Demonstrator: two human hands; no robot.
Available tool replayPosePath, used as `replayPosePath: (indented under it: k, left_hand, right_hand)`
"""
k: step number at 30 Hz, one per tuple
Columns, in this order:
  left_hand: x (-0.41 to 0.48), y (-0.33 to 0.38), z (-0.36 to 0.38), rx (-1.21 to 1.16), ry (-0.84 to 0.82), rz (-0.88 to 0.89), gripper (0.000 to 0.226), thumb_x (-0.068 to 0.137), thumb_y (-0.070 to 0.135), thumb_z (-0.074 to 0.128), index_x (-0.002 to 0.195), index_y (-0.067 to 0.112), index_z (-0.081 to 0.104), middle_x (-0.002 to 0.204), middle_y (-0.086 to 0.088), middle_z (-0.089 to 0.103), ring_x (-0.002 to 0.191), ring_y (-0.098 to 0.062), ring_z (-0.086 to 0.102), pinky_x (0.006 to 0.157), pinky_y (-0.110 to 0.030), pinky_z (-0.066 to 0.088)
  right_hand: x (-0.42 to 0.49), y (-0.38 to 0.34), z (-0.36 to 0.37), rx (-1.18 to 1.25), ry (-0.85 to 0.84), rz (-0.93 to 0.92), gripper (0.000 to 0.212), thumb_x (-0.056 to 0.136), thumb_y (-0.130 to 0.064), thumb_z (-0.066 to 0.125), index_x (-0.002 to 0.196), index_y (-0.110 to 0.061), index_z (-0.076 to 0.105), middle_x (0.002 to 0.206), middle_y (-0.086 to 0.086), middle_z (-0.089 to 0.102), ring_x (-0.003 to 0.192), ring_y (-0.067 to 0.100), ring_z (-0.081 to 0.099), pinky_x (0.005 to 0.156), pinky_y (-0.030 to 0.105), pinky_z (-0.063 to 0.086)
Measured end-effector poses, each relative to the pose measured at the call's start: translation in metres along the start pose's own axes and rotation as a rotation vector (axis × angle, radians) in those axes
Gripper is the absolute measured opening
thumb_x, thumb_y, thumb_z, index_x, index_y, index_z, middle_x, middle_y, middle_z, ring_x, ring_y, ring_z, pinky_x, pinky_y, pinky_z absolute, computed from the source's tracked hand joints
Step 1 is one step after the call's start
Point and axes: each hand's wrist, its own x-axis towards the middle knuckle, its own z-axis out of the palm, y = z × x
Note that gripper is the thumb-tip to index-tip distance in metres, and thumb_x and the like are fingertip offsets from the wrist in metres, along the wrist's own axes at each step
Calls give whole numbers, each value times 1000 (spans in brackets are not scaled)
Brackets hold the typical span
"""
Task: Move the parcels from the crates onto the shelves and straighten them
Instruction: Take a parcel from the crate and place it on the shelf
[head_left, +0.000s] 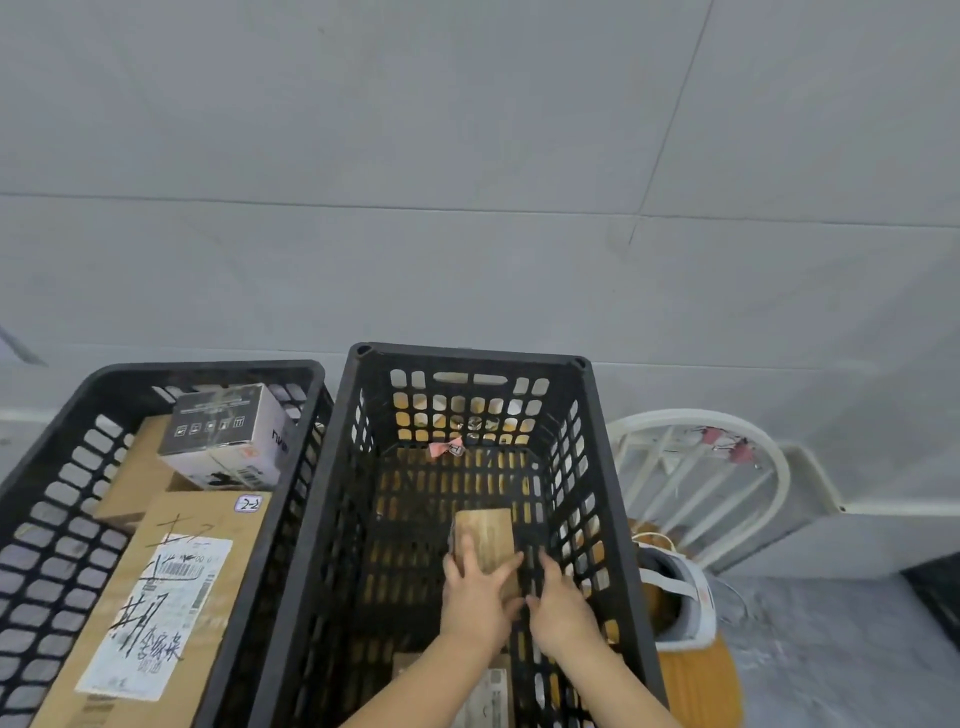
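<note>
Grey tiles fill the background behind two black slotted plastic crates standing side by side. The left crate (47, 519) holds a large brown cardboard box with a white label (171, 597) and a black-and-white printed carton (228, 436). A white chair (696, 467) stands to the right.

The small brown cardboard parcel (485, 535) lies flat on the bottom of the right crate (597, 467), right of centre and towards the near end. The person's left grip (475, 597) rests on its near half with the fingers spread straight over the top, not curled round it. The right grip (561, 610) is just beside the parcel's right edge, fingers extended and holding nothing; whether the thumb touches the card cannot be told.

The parcel looks light and stiff, with dry card that should not slip, so it is probably easy to lift with one hand. Its long side edges seem the best hold, one grip on each, since the crate wall leaves little room on the right. Another labelled parcel (485, 693) lies nearer, partly under the forearms.
</note>
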Motion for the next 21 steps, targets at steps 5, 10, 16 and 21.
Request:
replayPosePath:
  k: [5,10,16,21]
  left_hand:
    - [-2,-6,0,-29,15,-36,57,96,44,57,144,55,30,155,-6,-42,148,-46,-1,121,-54,20]
    - [-5,-21,-11,-117,27,-50,61,89,40,67,138,52,33,160,-1,-32,147,-45,4,117,-54,30]
    - [-21,-51,-45,-480,72,10,53,86,28,71,119,57,42,161,5,-13,145,-41,16,117,-51,30]
    - [-40,-61,-87,-721,148,122,58,82,26,77,123,51,45,160,6,2,145,-29,20,115,-43,29]
  right_hand:
    - [-1,-1,1,11,-4,-49,63,101,-25,45,155,-29,12,153,2,36,126,18,50,97,31,45]
    - [-3,-6,-3,28,-14,-134,62,100,-28,48,154,-32,18,152,3,38,131,20,46,104,33,43]
    - [-7,-12,-22,66,-66,-270,55,102,-32,44,151,-38,22,150,7,39,133,22,44,109,33,39]
    - [-17,-25,-46,109,-123,-380,52,99,-44,47,146,-51,25,150,1,41,119,17,52,108,38,42]
